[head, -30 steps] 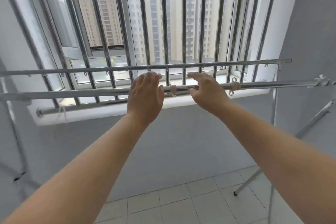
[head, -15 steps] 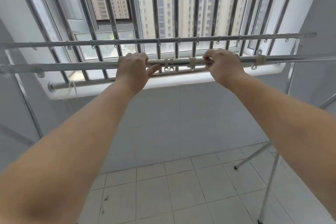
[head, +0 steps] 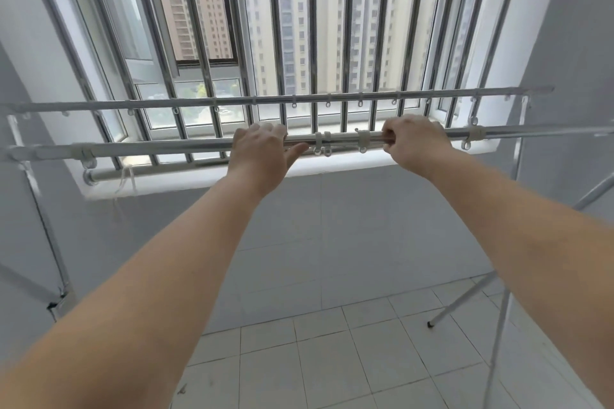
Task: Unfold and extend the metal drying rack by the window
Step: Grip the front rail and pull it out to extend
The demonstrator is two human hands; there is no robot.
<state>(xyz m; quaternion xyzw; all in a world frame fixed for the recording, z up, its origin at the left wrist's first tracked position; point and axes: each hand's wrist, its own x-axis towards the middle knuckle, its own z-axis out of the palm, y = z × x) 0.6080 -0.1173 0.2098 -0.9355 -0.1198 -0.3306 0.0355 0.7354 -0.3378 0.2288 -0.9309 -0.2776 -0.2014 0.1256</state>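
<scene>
Two hands on the near rail (head: pixel 166 148) of the drying rack (head: pixel 498 133) right now, so that's where I'm at. My left hand (head: pixel 259 151) is draped over the rail with the fingers curled on top and the thumb poking out underneath toward the right, more a loose hook than a tight grab. My right hand (head: pixel 415 141) is properly fisted around the same rail. Between the two hands sit a few pale plastic clip rings (head: pixel 322 143), and one more ring (head: pixel 475 134) hangs past my right hand.

Just beyond my knuckles is the second rail (head: pixel 332 98), running parallel with its own row of little hooks. Off to the right of my right hand, angled legs (head: pixel 465 300) come down to the tile floor (head: pixel 332 359). Behind everything is the barred window (head: pixel 315 26) and its sill (head: pixel 332 163).

My read: the rack stands open already, and I'm on the extending bit. Next move probably means firming up the left grip and pulling the hands apart along the rail so it telescopes, watching those rings don't pinch.
</scene>
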